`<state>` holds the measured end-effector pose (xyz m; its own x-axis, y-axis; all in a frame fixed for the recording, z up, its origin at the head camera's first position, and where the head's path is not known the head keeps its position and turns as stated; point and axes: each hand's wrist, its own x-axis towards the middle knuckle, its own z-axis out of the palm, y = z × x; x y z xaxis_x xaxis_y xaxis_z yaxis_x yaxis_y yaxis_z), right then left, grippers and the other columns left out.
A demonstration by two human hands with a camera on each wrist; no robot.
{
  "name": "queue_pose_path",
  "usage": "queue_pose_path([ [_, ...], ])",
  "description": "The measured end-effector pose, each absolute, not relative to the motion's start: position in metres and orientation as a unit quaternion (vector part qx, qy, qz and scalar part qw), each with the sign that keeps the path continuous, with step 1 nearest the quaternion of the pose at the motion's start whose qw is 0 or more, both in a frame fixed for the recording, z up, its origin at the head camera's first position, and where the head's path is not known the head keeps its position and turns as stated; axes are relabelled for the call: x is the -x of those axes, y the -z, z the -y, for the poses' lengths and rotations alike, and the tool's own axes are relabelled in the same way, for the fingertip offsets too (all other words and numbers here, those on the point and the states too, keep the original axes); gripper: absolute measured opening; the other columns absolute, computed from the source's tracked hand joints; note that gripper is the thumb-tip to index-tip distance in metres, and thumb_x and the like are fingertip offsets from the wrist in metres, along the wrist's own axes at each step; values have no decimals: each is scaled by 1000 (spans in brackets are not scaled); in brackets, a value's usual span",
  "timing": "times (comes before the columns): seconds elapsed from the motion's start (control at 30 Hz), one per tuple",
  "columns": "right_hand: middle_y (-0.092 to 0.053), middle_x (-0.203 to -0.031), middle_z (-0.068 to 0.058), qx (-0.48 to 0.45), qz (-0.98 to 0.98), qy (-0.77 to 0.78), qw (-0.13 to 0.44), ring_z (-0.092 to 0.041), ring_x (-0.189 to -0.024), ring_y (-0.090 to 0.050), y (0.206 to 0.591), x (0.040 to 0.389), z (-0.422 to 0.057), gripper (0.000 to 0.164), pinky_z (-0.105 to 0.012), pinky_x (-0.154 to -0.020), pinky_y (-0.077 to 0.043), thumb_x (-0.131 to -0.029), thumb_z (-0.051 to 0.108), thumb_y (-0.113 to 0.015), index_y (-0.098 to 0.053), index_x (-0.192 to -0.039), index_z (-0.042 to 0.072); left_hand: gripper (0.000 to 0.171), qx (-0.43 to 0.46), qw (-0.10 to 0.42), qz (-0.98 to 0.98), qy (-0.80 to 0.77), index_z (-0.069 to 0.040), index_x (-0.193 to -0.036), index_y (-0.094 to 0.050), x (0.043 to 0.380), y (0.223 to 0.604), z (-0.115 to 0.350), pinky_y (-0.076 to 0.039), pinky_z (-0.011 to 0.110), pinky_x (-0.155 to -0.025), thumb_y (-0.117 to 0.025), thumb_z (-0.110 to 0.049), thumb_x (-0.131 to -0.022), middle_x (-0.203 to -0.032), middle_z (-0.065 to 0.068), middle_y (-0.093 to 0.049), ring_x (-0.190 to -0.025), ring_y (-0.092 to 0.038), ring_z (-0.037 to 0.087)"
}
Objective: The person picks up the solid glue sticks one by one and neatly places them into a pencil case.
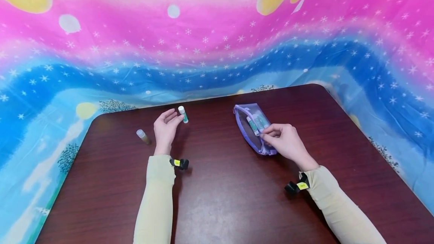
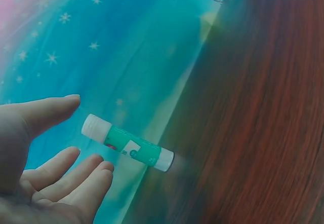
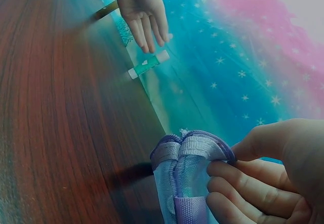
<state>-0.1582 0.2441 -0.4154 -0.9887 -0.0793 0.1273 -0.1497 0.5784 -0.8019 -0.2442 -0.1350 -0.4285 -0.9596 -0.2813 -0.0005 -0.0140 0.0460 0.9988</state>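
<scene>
A green glue stick with a white cap (image 1: 183, 115) stands upright on the table near its far edge. Right beside it is my left hand (image 1: 166, 128), its fingers spread loosely; the left wrist view shows a gap between them and the glue stick (image 2: 132, 147). My right hand (image 1: 285, 141) pinches the near end of a purple mesh pouch (image 1: 242, 126) between thumb and fingers. The pouch's zipped mouth gapes, and another green glue stick (image 1: 252, 126) shows inside, with more green shapes behind the mesh. The right wrist view shows the thumb and forefinger at the pouch's rim (image 3: 205, 147).
A small tube with a clear cap and brownish body (image 1: 142, 136) stands left of my left hand. The dark reddish-brown table (image 1: 217, 199) ends at a printed cloth backdrop (image 1: 203, 48) along its far edge and sides. Each wrist wears a black camera mount (image 1: 183, 163).
</scene>
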Motion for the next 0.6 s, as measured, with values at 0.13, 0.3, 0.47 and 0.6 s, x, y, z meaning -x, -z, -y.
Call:
queue_pose_path([
  [0.13,-75,-83,-1,-58,888,-454,37,-17,-74,-70,416,158,-245,8,-30,-61,-58,-92,15,-77,-79,-99,10,53,-104,99,724,675,-2,-136,-63,253,429,134,-51,33,-100,-82,-16,-89,-131,16,-65,-119,-64,26],
  [0.3,-75,-83,-1,-62,889,-451,41,-17,-73,-70,415,158,-245,8,-31,-60,-58,-92,14,-77,-79,-98,9,54,-99,101,742,655,-1,-136,-62,261,432,131,-51,36,-100,-83,-16,-88,-131,16,-65,-119,-64,27],
  [0.47,-75,-83,-1,-63,889,-452,42,-17,-73,-70,415,159,-245,8,-31,-60,-58,-92,14,-77,-79,-98,9,54,-100,87,755,642,-2,-136,-62,268,437,128,-50,36,-100,-83,-14,-87,-130,17,-65,-119,-64,26],
  [0.6,-75,-83,0,-62,889,-451,44,-16,-73,-71,416,159,-245,8,-30,-61,-58,-91,14,-78,-79,-98,10,53,-105,75,766,630,-3,-137,-62,271,439,124,-51,35,-99,-82,-12,-88,-131,17,-65,-119,-64,26],
])
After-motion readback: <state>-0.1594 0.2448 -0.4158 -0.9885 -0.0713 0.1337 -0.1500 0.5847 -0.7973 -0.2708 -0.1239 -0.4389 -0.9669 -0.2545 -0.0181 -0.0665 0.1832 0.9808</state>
